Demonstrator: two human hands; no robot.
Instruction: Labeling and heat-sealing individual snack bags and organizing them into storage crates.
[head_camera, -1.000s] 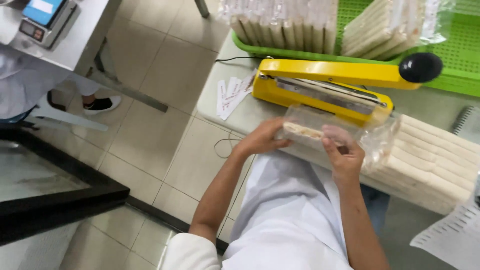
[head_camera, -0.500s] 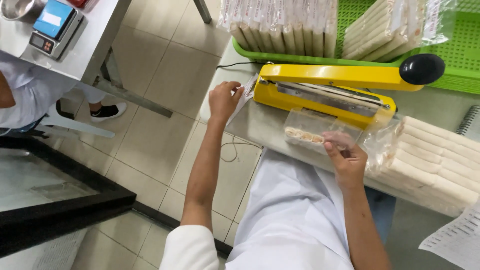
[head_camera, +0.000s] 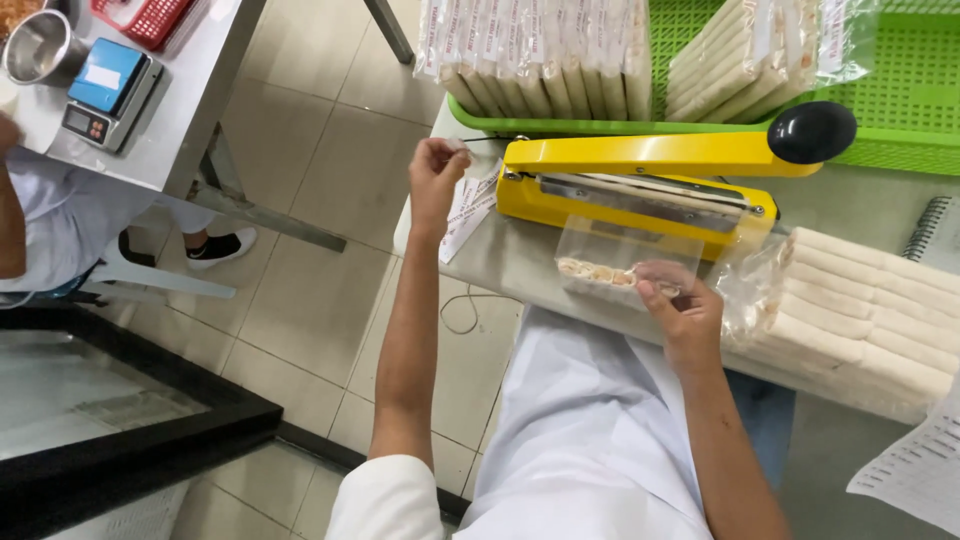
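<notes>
Grey bench (head_camera: 520, 262) carries our yellow heat sealer (head_camera: 640, 185). Our right hand (head_camera: 682, 312) pinches the clear filled bag (head_camera: 625, 262) beside the sealer; our left hand (head_camera: 437, 172), at the bench's left corner, apparently nips a paper slip (head_camera: 468, 205).

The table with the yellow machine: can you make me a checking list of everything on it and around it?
Surface: grey table, crowded.
Job's things: clear bag of pale pieces before the yellow sealer.
Clutter: wrapped sticks stack; green basket of packs; paper slips; notebook.
Grippers: left hand pinches something small by the slips; right hand holds the bag.
Cables: thin cord hangs off the edge.
Surroundings: tiled floor; scale on another table; a seated person.
</notes>
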